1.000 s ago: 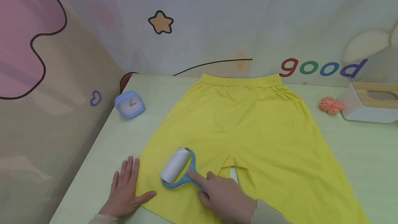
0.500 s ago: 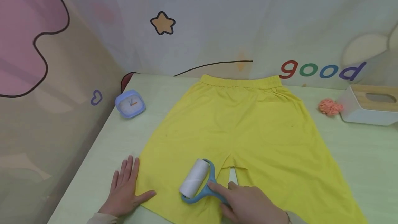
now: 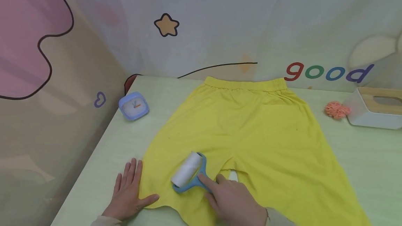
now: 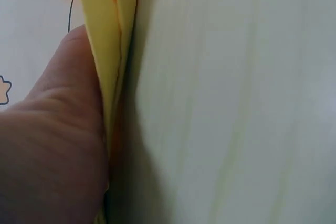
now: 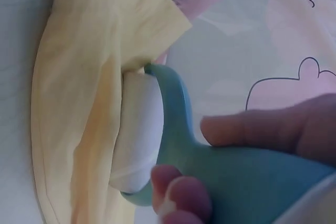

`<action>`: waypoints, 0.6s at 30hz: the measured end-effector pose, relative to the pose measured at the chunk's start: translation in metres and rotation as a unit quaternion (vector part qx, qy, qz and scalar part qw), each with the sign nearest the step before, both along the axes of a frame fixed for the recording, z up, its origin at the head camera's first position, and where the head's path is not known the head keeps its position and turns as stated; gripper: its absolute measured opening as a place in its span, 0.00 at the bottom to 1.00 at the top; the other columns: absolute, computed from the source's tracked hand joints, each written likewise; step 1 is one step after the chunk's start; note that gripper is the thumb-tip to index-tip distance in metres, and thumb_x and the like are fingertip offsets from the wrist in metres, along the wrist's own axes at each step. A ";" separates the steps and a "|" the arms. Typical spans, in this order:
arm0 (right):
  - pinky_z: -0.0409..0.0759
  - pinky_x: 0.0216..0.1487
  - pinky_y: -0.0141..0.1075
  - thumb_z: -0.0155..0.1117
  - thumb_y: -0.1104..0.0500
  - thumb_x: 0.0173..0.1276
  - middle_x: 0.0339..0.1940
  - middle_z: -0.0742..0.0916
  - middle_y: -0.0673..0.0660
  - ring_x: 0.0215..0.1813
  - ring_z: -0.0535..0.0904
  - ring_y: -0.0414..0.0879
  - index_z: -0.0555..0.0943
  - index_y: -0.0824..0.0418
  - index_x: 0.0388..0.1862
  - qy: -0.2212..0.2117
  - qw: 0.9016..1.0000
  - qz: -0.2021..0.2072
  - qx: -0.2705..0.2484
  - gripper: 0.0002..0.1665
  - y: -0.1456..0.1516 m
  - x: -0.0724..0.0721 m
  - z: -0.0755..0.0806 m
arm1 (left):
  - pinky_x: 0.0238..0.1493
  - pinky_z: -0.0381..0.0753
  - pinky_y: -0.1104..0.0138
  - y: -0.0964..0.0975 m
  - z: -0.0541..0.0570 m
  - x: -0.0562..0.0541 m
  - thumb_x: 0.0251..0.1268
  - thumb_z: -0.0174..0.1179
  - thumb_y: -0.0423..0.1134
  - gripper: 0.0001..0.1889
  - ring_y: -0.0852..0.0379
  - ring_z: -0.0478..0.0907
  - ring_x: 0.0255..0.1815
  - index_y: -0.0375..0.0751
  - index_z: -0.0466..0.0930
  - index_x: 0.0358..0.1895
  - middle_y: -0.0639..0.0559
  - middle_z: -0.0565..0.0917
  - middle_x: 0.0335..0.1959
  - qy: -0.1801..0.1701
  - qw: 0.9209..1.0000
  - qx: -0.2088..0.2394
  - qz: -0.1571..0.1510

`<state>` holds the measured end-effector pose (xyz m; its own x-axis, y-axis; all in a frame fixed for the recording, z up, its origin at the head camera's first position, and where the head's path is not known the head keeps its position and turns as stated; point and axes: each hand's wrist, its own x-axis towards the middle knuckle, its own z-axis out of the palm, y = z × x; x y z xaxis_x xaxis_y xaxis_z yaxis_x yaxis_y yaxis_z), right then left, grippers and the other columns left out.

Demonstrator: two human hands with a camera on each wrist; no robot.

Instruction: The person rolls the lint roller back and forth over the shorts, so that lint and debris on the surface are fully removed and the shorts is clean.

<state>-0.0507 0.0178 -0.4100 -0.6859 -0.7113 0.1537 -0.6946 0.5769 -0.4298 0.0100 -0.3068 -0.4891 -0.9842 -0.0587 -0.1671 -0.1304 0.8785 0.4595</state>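
Yellow shorts [image 3: 251, 132] lie spread on the pale green table, waistband toward the wall. My right hand [image 3: 237, 198] grips the blue handle of a lint roller [image 3: 187, 169], index finger stretched along it. The white roll rests on the left leg of the shorts, and in the right wrist view the roll [image 5: 139, 132] sits against the cloth. My left hand [image 3: 127, 189] lies flat with fingers straight at the left edge of that leg, its thumb over the fabric. In the left wrist view, the thumb side of the left hand [image 4: 58, 129] presses along the yellow hem [image 4: 110, 51].
A blue clock [image 3: 134, 106] stands at the table's back left. On the right are a coral yarn bundle [image 3: 337, 110] and a white tissue box [image 3: 375, 109] with a wooden lid. A printed cloth wall [image 3: 220, 27] borders the table behind and to the left.
The lint roller went right and toward me, then back left and away over the leg. The near hem has rippled up. My left hand stays in place.
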 end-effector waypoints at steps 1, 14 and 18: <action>0.56 0.14 0.28 0.62 0.58 0.67 0.21 0.70 0.47 0.14 0.54 0.35 0.77 0.53 0.62 -0.004 1.000 -0.003 -0.004 0.23 -0.002 0.000 0.001 | 0.70 0.25 0.43 0.000 0.000 0.000 0.50 0.62 0.71 0.64 0.40 0.27 0.78 0.39 0.33 0.78 0.37 0.34 0.79 0.001 1.000 0.001 0.000; 0.67 0.18 0.30 0.57 0.58 0.70 0.28 0.76 0.52 0.19 0.66 0.37 0.72 0.61 0.67 -0.075 0.996 -0.026 -0.047 0.27 -0.040 -0.038 -0.001 | 0.71 0.29 0.43 0.000 0.002 0.001 0.48 0.63 0.71 0.65 0.39 0.30 0.78 0.38 0.35 0.78 0.38 0.36 0.79 0.019 1.000 -0.007 -0.001; 0.69 0.22 0.31 0.55 0.60 0.70 0.31 0.76 0.52 0.22 0.68 0.39 0.71 0.65 0.65 -0.093 0.994 -0.019 -0.060 0.25 -0.050 -0.054 -0.016 | 0.71 0.29 0.43 -0.001 -0.001 0.001 0.47 0.64 0.72 0.65 0.40 0.30 0.78 0.38 0.35 0.78 0.38 0.36 0.79 0.019 1.000 -0.006 -0.001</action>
<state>-0.1042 -0.0322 -0.4261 -0.7361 -0.6689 0.1039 -0.5759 0.5382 -0.6154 0.0108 -0.3081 -0.4903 -0.9901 -0.0576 -0.1280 -0.1101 0.8842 0.4540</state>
